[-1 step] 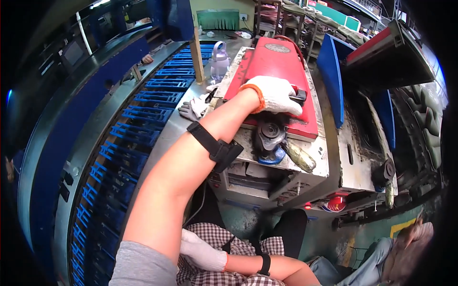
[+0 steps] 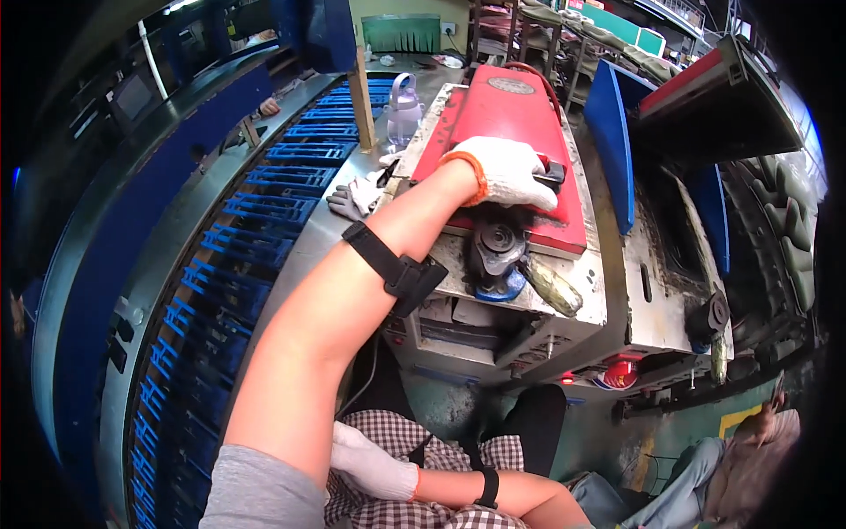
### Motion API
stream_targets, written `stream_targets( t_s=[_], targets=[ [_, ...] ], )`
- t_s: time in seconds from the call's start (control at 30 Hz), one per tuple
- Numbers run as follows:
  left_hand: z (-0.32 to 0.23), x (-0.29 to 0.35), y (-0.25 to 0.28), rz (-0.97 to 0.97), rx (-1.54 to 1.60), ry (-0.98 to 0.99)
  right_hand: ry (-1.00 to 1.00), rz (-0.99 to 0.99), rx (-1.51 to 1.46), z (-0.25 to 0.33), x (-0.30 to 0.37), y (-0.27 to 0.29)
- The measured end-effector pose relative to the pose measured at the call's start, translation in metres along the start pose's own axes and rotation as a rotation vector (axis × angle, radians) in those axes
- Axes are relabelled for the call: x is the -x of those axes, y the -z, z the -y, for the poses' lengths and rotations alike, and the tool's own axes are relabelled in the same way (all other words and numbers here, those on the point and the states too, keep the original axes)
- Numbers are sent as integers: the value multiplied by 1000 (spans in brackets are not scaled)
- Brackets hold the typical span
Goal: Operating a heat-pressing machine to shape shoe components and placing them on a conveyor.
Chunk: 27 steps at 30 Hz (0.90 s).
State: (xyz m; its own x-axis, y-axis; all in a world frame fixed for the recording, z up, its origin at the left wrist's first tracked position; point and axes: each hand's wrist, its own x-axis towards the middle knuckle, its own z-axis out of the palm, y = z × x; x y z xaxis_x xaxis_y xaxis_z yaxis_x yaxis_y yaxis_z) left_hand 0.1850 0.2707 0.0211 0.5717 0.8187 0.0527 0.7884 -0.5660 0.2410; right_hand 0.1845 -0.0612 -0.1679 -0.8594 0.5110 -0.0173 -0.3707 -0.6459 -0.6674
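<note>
My left hand (image 2: 509, 172), in a white knit glove with an orange cuff, lies on the red lid (image 2: 515, 110) of a boxy machine. Its fingers curl round a black and red handle (image 2: 551, 172) on the lid's right side. Just below that hand, a dark round metal fitting (image 2: 500, 240) sits at the machine's front, beside a lever grip wrapped in greenish tape (image 2: 555, 289). My right hand (image 2: 374, 463), also in a white glove, rests low against the checked apron (image 2: 388, 423). The left arm crosses over it and hides its fingertips.
A conveyor with blue slats (image 2: 286, 181) runs along the left. Grey-white gloves (image 2: 355, 198) and a clear bottle (image 2: 404, 110) stand near the machine. On the right is a second machine with a raised lid (image 2: 727, 110) and blue side panel (image 2: 610, 145). Another person (image 2: 749, 467) sits lower right.
</note>
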Motion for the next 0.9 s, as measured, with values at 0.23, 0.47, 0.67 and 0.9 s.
stream_targets(
  t_s=[0.23,0.47,0.67,0.9],
  targets=[
    [0,2,2,-8,-8,10,-35,-81,-46,11,3,-4],
    [-2,5,2,-40,-51,6,-96,88,74,21,-3,10],
    [-3,6,3,-38,-22,19,-139,139,92,63,7,47],
    [-7,9,5,-58,39,5,589,-428,1621,201,72,58]
  ],
)
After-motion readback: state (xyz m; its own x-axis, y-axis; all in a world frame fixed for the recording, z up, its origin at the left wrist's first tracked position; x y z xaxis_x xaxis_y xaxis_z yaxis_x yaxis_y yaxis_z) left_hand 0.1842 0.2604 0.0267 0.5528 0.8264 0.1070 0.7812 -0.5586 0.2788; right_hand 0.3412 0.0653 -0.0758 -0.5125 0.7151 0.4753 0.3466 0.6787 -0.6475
